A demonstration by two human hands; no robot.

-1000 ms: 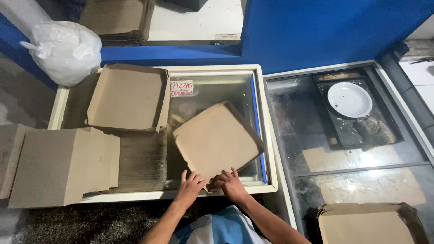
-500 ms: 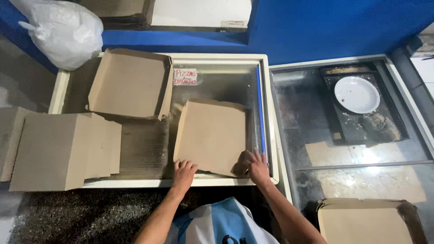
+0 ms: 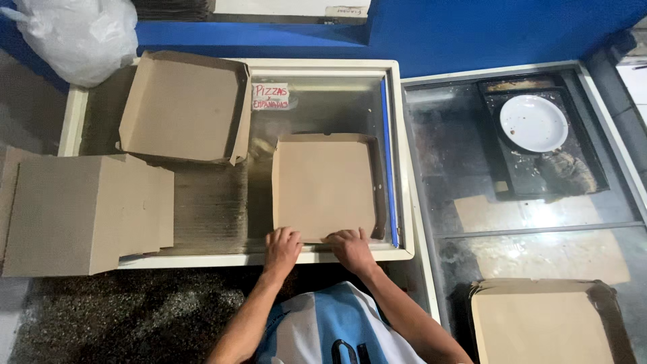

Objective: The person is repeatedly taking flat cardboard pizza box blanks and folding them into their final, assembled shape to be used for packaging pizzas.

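Left hand (image 3: pixel 282 245), right hand (image 3: pixel 350 247) pressed flat, fingers spread, on 6 o'clock edge of empty square cardboard box (image 3: pixel 323 185); glass freezer lid (image 3: pixel 317 108) beneath.

This looks like a small pizza shop or takeaway food stall. Glass-topped chest freezers (image 3: pixel 323 101) stand side by side against a blue wall (image 3: pixel 472 27), one bearing a handwritten paper label (image 3: pixel 270 96). Brown cardboard pizza boxes (image 3: pixel 182 108) lie on the lids, folded and flat, and a white plate (image 3: pixel 534 123) sits on a dark tray inside the right-hand freezer.
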